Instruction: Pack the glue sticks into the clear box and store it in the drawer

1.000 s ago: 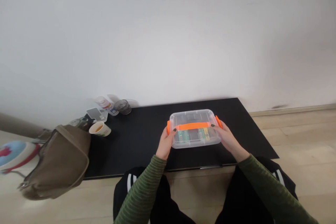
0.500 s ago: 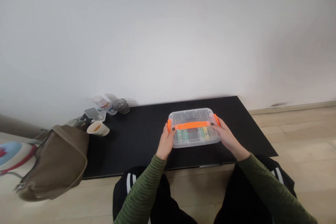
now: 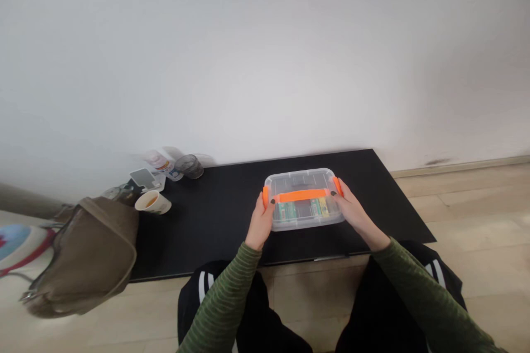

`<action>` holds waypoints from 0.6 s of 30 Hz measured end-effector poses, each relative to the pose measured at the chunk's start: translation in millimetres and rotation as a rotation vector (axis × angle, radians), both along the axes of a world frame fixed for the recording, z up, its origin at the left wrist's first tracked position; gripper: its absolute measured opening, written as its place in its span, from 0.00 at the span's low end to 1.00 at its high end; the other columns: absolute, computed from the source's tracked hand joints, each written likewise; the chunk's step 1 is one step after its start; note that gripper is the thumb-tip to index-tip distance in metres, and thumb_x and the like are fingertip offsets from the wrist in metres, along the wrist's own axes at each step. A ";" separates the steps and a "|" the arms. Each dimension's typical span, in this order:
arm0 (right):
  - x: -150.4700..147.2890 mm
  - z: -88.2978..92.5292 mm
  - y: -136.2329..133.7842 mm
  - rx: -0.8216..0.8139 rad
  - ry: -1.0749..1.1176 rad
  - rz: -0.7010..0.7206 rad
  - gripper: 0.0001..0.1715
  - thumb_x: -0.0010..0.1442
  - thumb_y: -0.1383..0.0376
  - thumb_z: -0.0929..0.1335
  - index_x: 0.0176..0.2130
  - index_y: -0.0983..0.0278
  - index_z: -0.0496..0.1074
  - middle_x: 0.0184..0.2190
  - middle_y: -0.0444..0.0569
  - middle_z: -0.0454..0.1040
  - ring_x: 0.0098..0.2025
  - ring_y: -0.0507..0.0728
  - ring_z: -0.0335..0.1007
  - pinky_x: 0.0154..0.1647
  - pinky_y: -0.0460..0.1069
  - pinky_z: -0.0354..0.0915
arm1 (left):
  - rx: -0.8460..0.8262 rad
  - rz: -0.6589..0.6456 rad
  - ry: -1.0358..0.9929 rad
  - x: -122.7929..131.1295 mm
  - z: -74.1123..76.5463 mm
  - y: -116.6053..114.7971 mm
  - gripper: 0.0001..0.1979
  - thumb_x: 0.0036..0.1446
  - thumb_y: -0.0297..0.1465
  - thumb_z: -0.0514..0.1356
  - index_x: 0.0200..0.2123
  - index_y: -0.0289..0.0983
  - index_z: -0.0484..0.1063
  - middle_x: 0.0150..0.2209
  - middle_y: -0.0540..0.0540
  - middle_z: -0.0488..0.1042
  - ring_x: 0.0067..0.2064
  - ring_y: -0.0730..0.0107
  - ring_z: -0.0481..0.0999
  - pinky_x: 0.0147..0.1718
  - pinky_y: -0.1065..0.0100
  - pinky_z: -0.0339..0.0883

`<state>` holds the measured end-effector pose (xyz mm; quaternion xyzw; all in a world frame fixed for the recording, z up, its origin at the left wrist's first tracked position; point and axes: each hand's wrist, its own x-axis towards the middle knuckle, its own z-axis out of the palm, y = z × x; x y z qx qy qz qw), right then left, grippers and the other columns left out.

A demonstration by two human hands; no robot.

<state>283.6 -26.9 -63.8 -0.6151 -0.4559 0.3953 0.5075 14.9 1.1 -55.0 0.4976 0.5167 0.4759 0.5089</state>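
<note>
A clear plastic storage box (image 3: 304,178) with a lid is between my two hands, over the right half of the black table. An orange handle (image 3: 302,195) lies across its top, and orange latches sit at its two ends. Green and yellow packets (image 3: 290,210) show through the plastic. My left hand (image 3: 260,220) grips the left end, thumb on the lid near the handle. At the right end, my right hand (image 3: 356,215) holds on in the same way. The undersides of my fingers are hidden. Whether the box touches the tabletop I cannot tell.
The black table (image 3: 199,237) stands against a white wall. On its left are a paper cup (image 3: 153,202) of amber drink, a dark glass (image 3: 189,166), a white bottle (image 3: 163,164) and a mirror-like stand (image 3: 144,178). A brown bag (image 3: 91,253) covers the left end.
The whole view has shifted very slightly. Both hands keep their grip on the storage box, and the packets inside appear to have slid a little.
</note>
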 end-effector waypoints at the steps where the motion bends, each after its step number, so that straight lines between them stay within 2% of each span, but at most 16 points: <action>1: 0.2 1.3 1.0 -0.037 -0.012 -0.028 0.37 0.59 0.57 0.66 0.65 0.58 0.59 0.65 0.50 0.61 0.67 0.63 0.55 0.68 0.61 0.50 | -0.001 0.005 0.007 0.5 0.0 0.3 0.27 0.59 0.40 0.62 0.60 0.40 0.65 0.62 0.41 0.66 0.64 0.56 0.63 0.65 0.57 0.50; 3: 0.2 5.4 -1.9 -0.074 -0.007 -0.075 0.38 0.58 0.54 0.67 0.65 0.58 0.59 0.67 0.51 0.58 0.68 0.63 0.53 0.69 0.61 0.48 | -0.015 0.038 -0.003 1.9 -0.6 0.7 0.26 0.57 0.40 0.63 0.58 0.39 0.67 0.60 0.40 0.68 0.62 0.56 0.66 0.63 0.57 0.53; 6: -5.1 4.8 -30.3 0.055 0.012 -0.199 0.33 0.59 0.53 0.66 0.61 0.59 0.63 0.64 0.53 0.62 0.65 0.61 0.57 0.66 0.59 0.55 | -0.101 0.085 -0.102 5.0 -0.1 -0.4 0.26 0.54 0.40 0.65 0.55 0.38 0.69 0.56 0.39 0.72 0.58 0.56 0.70 0.59 0.57 0.60; 8: -16.3 -9.7 -67.8 0.181 0.018 -0.358 0.25 0.61 0.54 0.64 0.55 0.60 0.68 0.57 0.53 0.68 0.58 0.59 0.64 0.60 0.57 0.61 | -0.183 0.071 -0.217 7.4 2.5 -2.5 0.26 0.53 0.41 0.66 0.53 0.37 0.71 0.51 0.39 0.75 0.53 0.57 0.74 0.54 0.57 0.65; 10: -34.7 -38.1 -111.9 0.194 0.047 -0.504 0.17 0.61 0.55 0.64 0.45 0.61 0.72 0.45 0.51 0.74 0.46 0.57 0.70 0.50 0.54 0.66 | -0.247 0.041 -0.311 9.2 6.5 -4.8 0.26 0.51 0.41 0.68 0.51 0.35 0.72 0.46 0.39 0.77 0.48 0.58 0.77 0.50 0.59 0.68; 11: -45.6 -56.2 -132.2 0.142 0.084 -0.519 0.15 0.59 0.55 0.65 0.40 0.62 0.72 0.38 0.49 0.74 0.39 0.56 0.70 0.42 0.51 0.67 | -0.268 0.029 -0.338 9.7 8.5 -5.8 0.26 0.50 0.41 0.68 0.50 0.34 0.72 0.43 0.39 0.78 0.46 0.59 0.77 0.48 0.59 0.69; 12: -56.5 -75.5 -149.1 0.035 0.146 -0.452 0.14 0.57 0.56 0.66 0.37 0.62 0.71 0.33 0.48 0.73 0.34 0.55 0.69 0.36 0.50 0.66 | -0.280 0.018 -0.352 9.9 10.1 -6.7 0.26 0.49 0.41 0.69 0.49 0.34 0.73 0.42 0.40 0.78 0.46 0.59 0.77 0.47 0.60 0.69; 14: -74.8 -112.5 -168.3 -0.334 0.281 -0.316 0.13 0.54 0.58 0.66 0.37 0.63 0.70 0.30 0.47 0.73 0.28 0.54 0.68 0.27 0.47 0.62 | -0.287 0.001 -0.355 9.7 12.2 -8.1 0.26 0.48 0.40 0.70 0.49 0.34 0.73 0.41 0.41 0.78 0.45 0.61 0.78 0.46 0.62 0.69; 15: -80.5 -128.3 -170.1 -0.552 0.318 -0.312 0.12 0.53 0.59 0.66 0.36 0.63 0.69 0.29 0.47 0.73 0.27 0.54 0.68 0.24 0.46 0.59 | -0.284 -0.004 -0.352 9.3 12.4 -8.9 0.26 0.48 0.40 0.70 0.48 0.34 0.73 0.41 0.41 0.78 0.44 0.61 0.77 0.45 0.63 0.69; 18: -79.1 -160.9 -153.8 -0.715 0.339 -0.329 0.13 0.53 0.62 0.66 0.40 0.64 0.68 0.31 0.47 0.73 0.24 0.52 0.70 0.22 0.45 0.56 | -0.258 0.007 -0.354 8.1 11.1 -13.0 0.24 0.47 0.39 0.70 0.45 0.34 0.72 0.41 0.43 0.78 0.42 0.64 0.77 0.43 0.65 0.69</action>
